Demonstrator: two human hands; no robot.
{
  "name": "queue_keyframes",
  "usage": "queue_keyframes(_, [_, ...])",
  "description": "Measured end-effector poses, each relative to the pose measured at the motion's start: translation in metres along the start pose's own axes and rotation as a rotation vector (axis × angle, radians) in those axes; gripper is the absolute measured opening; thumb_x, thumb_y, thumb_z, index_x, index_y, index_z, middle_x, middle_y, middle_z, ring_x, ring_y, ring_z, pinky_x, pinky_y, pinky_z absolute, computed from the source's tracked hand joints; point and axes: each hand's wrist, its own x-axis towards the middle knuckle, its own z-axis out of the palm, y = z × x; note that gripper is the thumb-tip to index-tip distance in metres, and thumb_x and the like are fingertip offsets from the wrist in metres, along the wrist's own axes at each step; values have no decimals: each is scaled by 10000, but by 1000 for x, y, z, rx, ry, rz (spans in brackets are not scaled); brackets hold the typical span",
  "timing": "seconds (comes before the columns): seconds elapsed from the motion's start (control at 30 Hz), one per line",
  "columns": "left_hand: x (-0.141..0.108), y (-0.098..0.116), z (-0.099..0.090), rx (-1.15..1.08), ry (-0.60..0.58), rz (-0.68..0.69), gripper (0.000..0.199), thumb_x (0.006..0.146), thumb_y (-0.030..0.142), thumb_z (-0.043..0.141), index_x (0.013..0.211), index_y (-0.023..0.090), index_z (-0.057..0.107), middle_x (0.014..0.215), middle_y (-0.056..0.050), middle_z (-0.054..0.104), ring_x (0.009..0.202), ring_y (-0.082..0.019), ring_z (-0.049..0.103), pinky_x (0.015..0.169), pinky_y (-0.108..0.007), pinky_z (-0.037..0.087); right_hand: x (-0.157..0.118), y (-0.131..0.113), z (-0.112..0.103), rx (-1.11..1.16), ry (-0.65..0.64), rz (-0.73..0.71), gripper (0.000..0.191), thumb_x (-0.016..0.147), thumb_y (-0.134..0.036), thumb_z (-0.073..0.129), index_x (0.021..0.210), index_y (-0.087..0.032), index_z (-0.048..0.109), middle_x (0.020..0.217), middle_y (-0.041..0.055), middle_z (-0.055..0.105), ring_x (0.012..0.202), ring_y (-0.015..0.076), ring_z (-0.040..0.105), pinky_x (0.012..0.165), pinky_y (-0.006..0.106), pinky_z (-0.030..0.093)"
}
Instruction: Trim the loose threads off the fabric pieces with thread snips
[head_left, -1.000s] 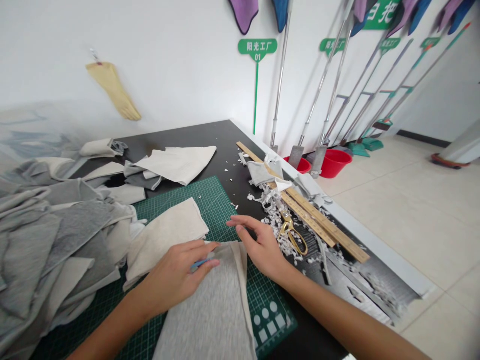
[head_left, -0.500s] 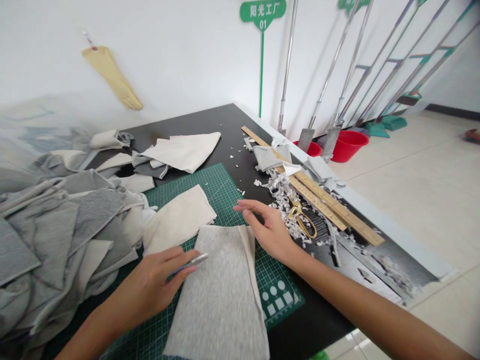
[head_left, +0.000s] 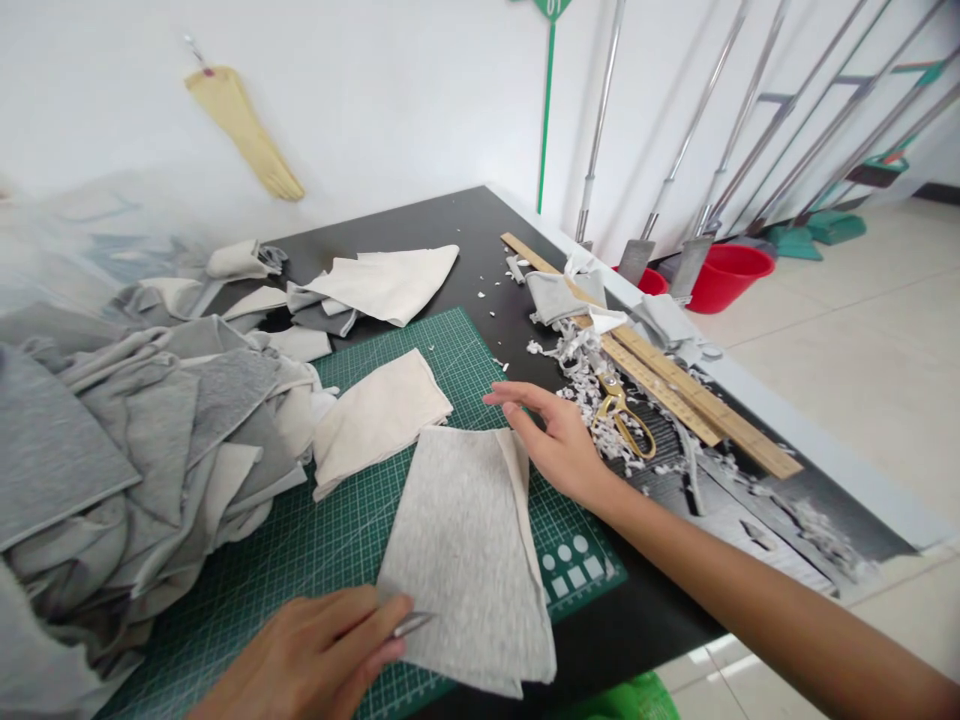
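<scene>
A folded light-grey knit cloth piece (head_left: 465, 540), with a cream layer showing along its right edge, lies on the green cutting mat (head_left: 337, 560). My left hand (head_left: 322, 640) is closed on a small pointed metal tool (head_left: 415, 622); its tip is over the cloth's lower left part, and most of it is hidden in my fingers. At the cloth's upper right corner, my right hand (head_left: 559, 440) has its fingers stretched out with nothing in them. A folded cream cloth piece (head_left: 382, 415) rests just beyond the grey one.
A heap of grey and cream cloth (head_left: 165, 430) covers the left side. Farther back lies a cream cloth (head_left: 397, 280). On the right are wooden rulers (head_left: 675, 390), gold-handled scissors (head_left: 626, 420) and fabric scraps (head_left: 577, 350). Red buckets (head_left: 727, 280) stand on the floor beyond the table.
My left hand has moved with its tool down towards the cloth's near end. My right hand keeps its place by the upper corner. The whole view has shifted slightly.
</scene>
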Motion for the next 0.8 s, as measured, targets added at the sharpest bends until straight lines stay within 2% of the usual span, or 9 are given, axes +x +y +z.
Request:
queue_keyframes(0.03, [8, 7, -2, 6, -58, 38, 268, 1092, 320, 458, 1270, 259, 650, 984, -18, 765, 741, -130, 733, 601, -207, 582, 0, 0, 0, -2, 1, -2, 246, 958, -277, 575, 1136, -209, 730, 1088, 66, 810, 1060, 215, 746, 982, 407, 562])
queue_keyframes(0.13, [34, 26, -6, -16, -98, 65, 347, 1116, 358, 347, 1328, 234, 593, 990, -25, 760, 763, -160, 740, 627, -273, 603, 2, 2, -1, 10, 8, 0, 240, 957, -278, 581, 1134, -217, 730, 1083, 67, 811, 1045, 219, 747, 982, 419, 557])
queue_keyframes(0.23, [58, 30, -2, -71, -172, 113, 349, 1117, 310, 307, 1318, 203, 572, 969, -30, 736, 766, -186, 730, 607, -324, 587, 3, 4, -2, 30, 18, -3, 237, 957, -287, 584, 1132, -219, 729, 1076, 68, 811, 1037, 220, 747, 989, 425, 554])
queue_keyframes(0.33, [78, 20, 5, -102, -229, 141, 297, 1101, 224, 329, 1228, 194, 595, 910, -25, 702, 735, -197, 704, 569, -335, 541, 4, 4, -2, 22, 18, -12, 241, 961, -288, 579, 1138, -222, 728, 1074, 62, 811, 1045, 218, 745, 999, 424, 550])
queue_keyframes(0.43, [94, 6, 12, -84, -175, 125, 253, 1090, 238, 399, 1261, 190, 579, 903, -28, 687, 725, -200, 690, 592, -337, 535, 4, 3, -2, 10, 16, -17, 238, 964, -277, 574, 1133, -219, 730, 1083, 60, 809, 1055, 215, 742, 1005, 418, 546])
queue_keyframes(0.57, [111, -11, 17, 16, -96, 82, 319, 1081, 314, 465, 1355, 170, 540, 954, -48, 692, 768, -213, 697, 639, -347, 558, 4, 1, -4, 4, 19, -17, 243, 964, -273, 573, 1146, -215, 724, 1083, 58, 808, 1057, 213, 740, 1004, 412, 548])
queue_keyframes(0.7, [124, -33, 18, 106, -77, 67, 267, 1079, 263, 455, 1243, 130, 620, 925, -68, 695, 777, -228, 697, 655, -353, 557, 3, 0, -4, 2, 19, -24, 241, 966, -264, 565, 1142, -217, 724, 1083, 51, 807, 1064, 204, 738, 1003, 401, 551])
queue_keyframes(0.8, [125, -48, 12, 128, -48, 47, 259, 1079, 259, 456, 1189, 121, 645, 907, -72, 699, 787, -236, 697, 665, -355, 550, 3, 0, -4, 10, 21, -22, 243, 969, -266, 561, 1147, -224, 722, 1081, 48, 808, 1065, 202, 738, 1002, 406, 551])
